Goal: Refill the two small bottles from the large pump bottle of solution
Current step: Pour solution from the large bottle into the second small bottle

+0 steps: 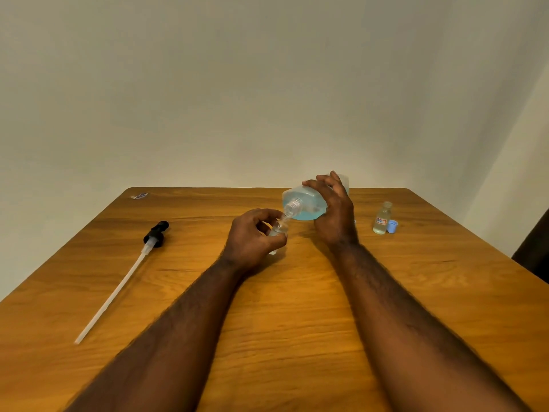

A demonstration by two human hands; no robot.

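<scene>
Nearest me, both my forearms ran up from the bottom edge of the frame over the wooden table (267, 337). At centre frame my left hand (252, 237) was curled round the first small bottle (278, 231), thumb and fingers pinching its clear body with the neck tipped up and to the right. Just beyond it, my right hand (334, 211) was wrapped over the large bottle (303, 200) of blue solution. That bottle was tilted nearly flat, its open threaded mouth pointing down and left at the small neck. The two mouths looked to be touching or nearly so, though the clear plastic blurred there and I could not tell whether liquid was running. To pour well, I judged, I needed to hold the small neck right under the lip and raise the big bottle's base slowly so only a thin stream came. I would also have to level off before the small one brimmed, since so wide a mouth over so narrow a one would spill easily. At the left of the frame lay the pump (156, 231), its black head farther off and its long white tube reaching toward the lower left. At the right, well apart from my hands, the second small bottle (382, 218) stood upright and uncapped, holding some pale liquid, with a blue cap (392, 226) just beside it. At the table's far-left corner lay a small scrap (139, 196).
</scene>
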